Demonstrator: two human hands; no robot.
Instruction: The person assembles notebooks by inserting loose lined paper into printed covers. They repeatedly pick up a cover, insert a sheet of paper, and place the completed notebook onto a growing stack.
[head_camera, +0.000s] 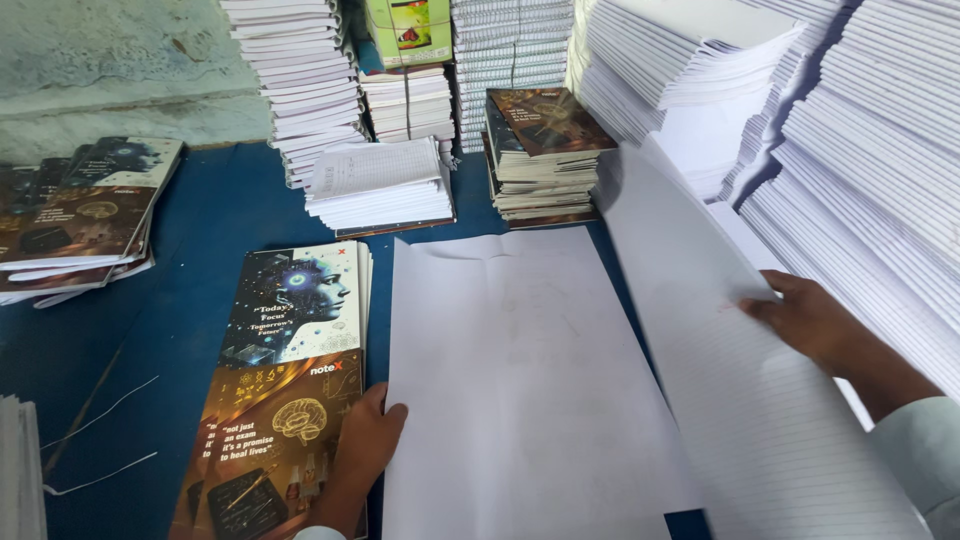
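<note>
My left hand (365, 440) lies flat on the left edge of a large blank white sheet (520, 380) spread on the blue table. Its palm also rests over a stack of printed cover sheets (290, 330), dark and golden with a face picture. My right hand (815, 320) grips the right side of a big ruled sheet (700, 330), which is lifted and tilted beside the blank sheet, with its far end against the paper piles.
Tall stacks of ruled paper (880, 170) rise on the right and at the back. A pile of covered notebooks (545, 150) and a smaller white stack (380, 185) sit behind the sheet. More printed covers (85, 210) lie at far left on the blue table (200, 230).
</note>
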